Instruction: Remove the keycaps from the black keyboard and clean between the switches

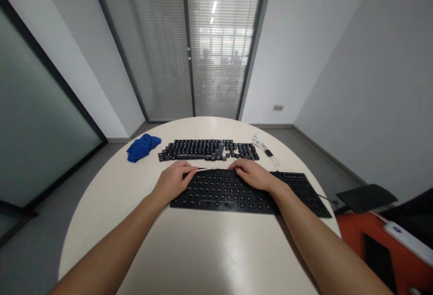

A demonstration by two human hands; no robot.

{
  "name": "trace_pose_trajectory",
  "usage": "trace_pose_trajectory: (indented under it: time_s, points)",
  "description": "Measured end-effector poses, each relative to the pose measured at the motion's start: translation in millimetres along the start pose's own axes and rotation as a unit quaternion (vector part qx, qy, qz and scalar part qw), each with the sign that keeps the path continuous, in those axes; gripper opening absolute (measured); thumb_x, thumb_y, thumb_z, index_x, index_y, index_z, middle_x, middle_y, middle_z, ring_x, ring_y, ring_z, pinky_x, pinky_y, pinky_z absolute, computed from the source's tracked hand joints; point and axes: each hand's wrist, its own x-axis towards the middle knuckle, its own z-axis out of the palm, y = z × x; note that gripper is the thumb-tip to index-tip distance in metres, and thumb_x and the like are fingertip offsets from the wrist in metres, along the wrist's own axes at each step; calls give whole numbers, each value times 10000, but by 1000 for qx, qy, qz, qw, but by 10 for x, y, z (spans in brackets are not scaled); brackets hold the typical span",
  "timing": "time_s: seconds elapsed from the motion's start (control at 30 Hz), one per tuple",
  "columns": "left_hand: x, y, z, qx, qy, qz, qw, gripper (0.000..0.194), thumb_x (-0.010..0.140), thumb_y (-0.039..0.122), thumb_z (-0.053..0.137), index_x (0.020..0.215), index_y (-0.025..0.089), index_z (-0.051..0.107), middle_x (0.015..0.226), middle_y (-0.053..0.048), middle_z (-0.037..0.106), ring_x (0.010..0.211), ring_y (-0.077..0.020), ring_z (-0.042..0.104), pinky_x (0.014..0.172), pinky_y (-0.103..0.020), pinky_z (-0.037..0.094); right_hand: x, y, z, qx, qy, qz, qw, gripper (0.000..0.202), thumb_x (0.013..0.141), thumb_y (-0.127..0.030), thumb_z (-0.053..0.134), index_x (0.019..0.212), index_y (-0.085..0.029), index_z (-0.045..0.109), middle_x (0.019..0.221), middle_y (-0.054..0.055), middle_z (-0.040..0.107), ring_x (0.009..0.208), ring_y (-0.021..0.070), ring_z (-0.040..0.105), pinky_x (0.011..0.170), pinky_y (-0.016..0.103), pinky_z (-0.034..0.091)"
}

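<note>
A black keyboard with its keycaps off [221, 191] lies on the table, its rows of bare switch posts showing. At its upper left edge is my left hand [174, 181], closed, with thumb and fingertips pinching the rim. My right hand [252, 173] rests over the middle of the far edge, its fingers curled around that rim. Between the two hands a thin dark strip runs along the edge, with a narrow pale gap under it; whether it is part of the keyboard I cannot tell. Beyond my hands, loose black keycaps [189, 147] lie in keyboard order.
A blue cloth [142, 147] lies at the left on the round cream table [111, 209]. A wire keycap puller [269, 153] lies at the far right beside crumpled clear plastic [257, 140]. Off the table's right edge are an orange surface [355, 232] and a white power strip [409, 241].
</note>
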Motion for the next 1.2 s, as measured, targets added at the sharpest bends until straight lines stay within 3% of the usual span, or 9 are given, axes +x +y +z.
trace_pose_trajectory:
  time_s: [0.53, 0.83, 1.2]
  points:
    - [8, 58, 0, -19, -2, 22, 1000, 283, 975, 349, 496, 1002, 278, 769, 960, -18, 710, 861, -183, 652, 729, -298, 491, 21, 14, 20, -8, -1, 7, 1000, 307, 886, -113, 453, 1052, -169, 705, 1063, 95, 717, 988, 225, 655, 910, 349, 482]
    - [1, 79, 18, -23, -10, 36, 999, 243, 957, 313, 525, 987, 271, 763, 962, -12, 709, 853, -177, 658, 751, -306, 493, 3, 37, 27, -1, 5, 3, 1000, 289, 904, -133, 461, 1056, -168, 705, 1072, 98, 715, 999, 228, 651, 921, 364, 483]
    - [-24, 168, -10, -40, -47, 137, 989, 227, 946, 272, 543, 1003, 253, 762, 918, -33, 702, 857, -177, 643, 764, -306, 503, 6, 38, 28, -2, 5, 3, 1000, 290, 901, -131, 458, 1055, -177, 700, 1077, 89, 713, 999, 220, 654, 919, 347, 482]
